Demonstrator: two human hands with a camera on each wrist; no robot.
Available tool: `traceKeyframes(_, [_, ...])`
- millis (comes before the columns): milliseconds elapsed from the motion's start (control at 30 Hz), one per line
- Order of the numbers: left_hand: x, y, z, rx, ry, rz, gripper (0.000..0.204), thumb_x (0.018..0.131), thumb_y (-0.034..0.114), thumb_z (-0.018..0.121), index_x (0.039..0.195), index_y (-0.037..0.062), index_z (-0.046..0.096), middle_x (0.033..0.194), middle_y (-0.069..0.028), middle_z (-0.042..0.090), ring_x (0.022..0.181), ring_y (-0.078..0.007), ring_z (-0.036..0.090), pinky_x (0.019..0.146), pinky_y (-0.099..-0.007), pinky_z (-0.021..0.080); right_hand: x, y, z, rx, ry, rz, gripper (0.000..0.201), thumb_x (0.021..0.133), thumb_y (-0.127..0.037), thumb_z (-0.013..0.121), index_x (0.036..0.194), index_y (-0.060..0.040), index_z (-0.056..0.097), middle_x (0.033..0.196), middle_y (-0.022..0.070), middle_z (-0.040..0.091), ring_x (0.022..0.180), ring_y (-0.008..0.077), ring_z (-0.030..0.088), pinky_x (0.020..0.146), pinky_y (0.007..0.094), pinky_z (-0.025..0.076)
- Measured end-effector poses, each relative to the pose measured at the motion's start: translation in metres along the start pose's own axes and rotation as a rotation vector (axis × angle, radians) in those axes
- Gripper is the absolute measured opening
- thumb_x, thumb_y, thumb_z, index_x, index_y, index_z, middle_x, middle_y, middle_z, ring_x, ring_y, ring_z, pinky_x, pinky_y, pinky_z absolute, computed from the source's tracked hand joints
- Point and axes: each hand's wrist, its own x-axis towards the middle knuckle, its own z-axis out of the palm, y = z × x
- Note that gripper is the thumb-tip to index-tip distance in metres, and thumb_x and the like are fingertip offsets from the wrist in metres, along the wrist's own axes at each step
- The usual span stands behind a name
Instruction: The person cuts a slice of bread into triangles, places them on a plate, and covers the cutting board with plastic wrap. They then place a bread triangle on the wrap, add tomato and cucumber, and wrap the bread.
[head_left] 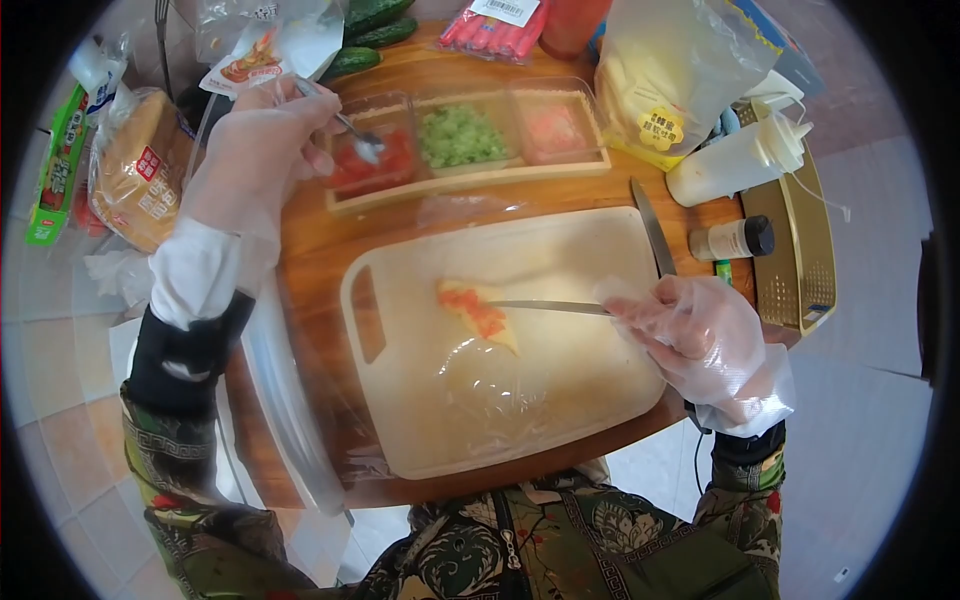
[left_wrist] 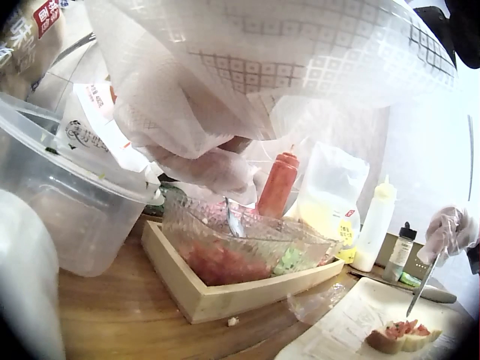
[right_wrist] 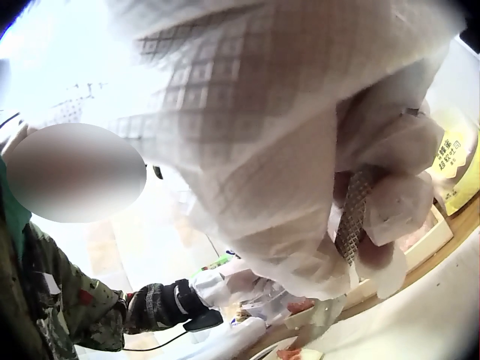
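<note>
My gloved left hand (head_left: 262, 140) grips a metal spoon (head_left: 345, 125), its bowl down at the diced red food (head_left: 375, 165) in the left tub of a wooden-framed tray (head_left: 470, 184). My gloved right hand (head_left: 700, 335) holds a slim table knife (head_left: 555, 306) by its textured handle, also seen in the right wrist view. The knife's tip reaches a piece of bread (head_left: 505, 335) topped with red dice, lying on the white cutting board (head_left: 560, 390). In the left wrist view, that bread (left_wrist: 386, 342) shows its thickness and topping from the side.
Green dice (head_left: 462, 135) and pink dice (head_left: 553, 132) fill the other tubs. A larger knife (head_left: 652, 225) lies by the board's right edge. Further right are a squeeze bottle (head_left: 735, 160), a seasoning jar (head_left: 730, 238) and a gold basket (head_left: 800, 270). Bagged bread (head_left: 140, 175) stands left.
</note>
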Motion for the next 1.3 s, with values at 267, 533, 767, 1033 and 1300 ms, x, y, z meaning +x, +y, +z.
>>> traceKeyframes(267, [-0.001, 0.006, 0.005, -0.020, 0.091, 0.049, 0.015, 0.096, 0.022, 0.067, 0.097, 0.0068, 0.066, 0.077, -0.0017, 0.065, 0.056, -0.0079, 0.053, 0.051, -0.0233, 0.041, 0.004, -0.002, 0.000, 0.061, 0.098, -0.024, 0.021, 0.085, -0.016, 0.077, 0.106, -0.0210, 0.078, 0.063, 0.0094, 0.055, 0.054, 0.0328, 0.058, 0.047, 0.0443, 0.042])
traceKeyframes(533, [0.003, 0.002, 0.017, 0.136, 0.087, -0.008, 0.016, 0.092, 0.018, 0.069, 0.102, 0.0056, 0.068, 0.081, -0.0026, 0.068, 0.052, -0.0085, 0.054, 0.048, -0.0237, 0.045, 0.007, -0.003, 0.002, 0.028, 0.036, -0.008, 0.039, 0.075, -0.006, 0.079, 0.112, -0.0163, 0.078, 0.065, 0.0073, 0.058, 0.054, 0.0304, 0.058, 0.047, 0.0413, 0.041])
traceKeyframes(767, [0.010, -0.019, 0.016, 0.185, -0.058, 0.115, 0.014, 0.094, 0.017, 0.066, 0.100, 0.0047, 0.065, 0.081, -0.0058, 0.070, 0.052, -0.0103, 0.054, 0.049, -0.0240, 0.045, 0.009, 0.000, 0.007, 0.054, 0.056, 0.001, 0.037, 0.077, -0.008, 0.080, 0.113, -0.0186, 0.078, 0.062, 0.0067, 0.055, 0.052, 0.0293, 0.056, 0.046, 0.0407, 0.040])
traceKeyframes(1033, [0.002, 0.006, 0.012, -0.089, -0.006, -0.125, 0.014, 0.095, 0.018, 0.066, 0.099, 0.0041, 0.065, 0.082, -0.0076, 0.071, 0.051, -0.0134, 0.058, 0.049, -0.0255, 0.044, 0.007, -0.001, 0.007, 0.031, 0.064, 0.024, 0.035, 0.078, -0.010, 0.081, 0.111, -0.0190, 0.078, 0.062, 0.0068, 0.054, 0.051, 0.0291, 0.055, 0.046, 0.0407, 0.040])
traceKeyframes(1300, [0.003, -0.003, 0.009, -0.126, -0.021, -0.096, 0.014, 0.094, 0.017, 0.067, 0.099, 0.0038, 0.064, 0.080, -0.0081, 0.071, 0.049, -0.0126, 0.058, 0.048, -0.0241, 0.045, 0.004, 0.000, 0.009, 0.038, 0.093, -0.006, 0.035, 0.078, -0.010, 0.082, 0.111, -0.0178, 0.078, 0.061, 0.0070, 0.054, 0.050, 0.0291, 0.055, 0.045, 0.0407, 0.039])
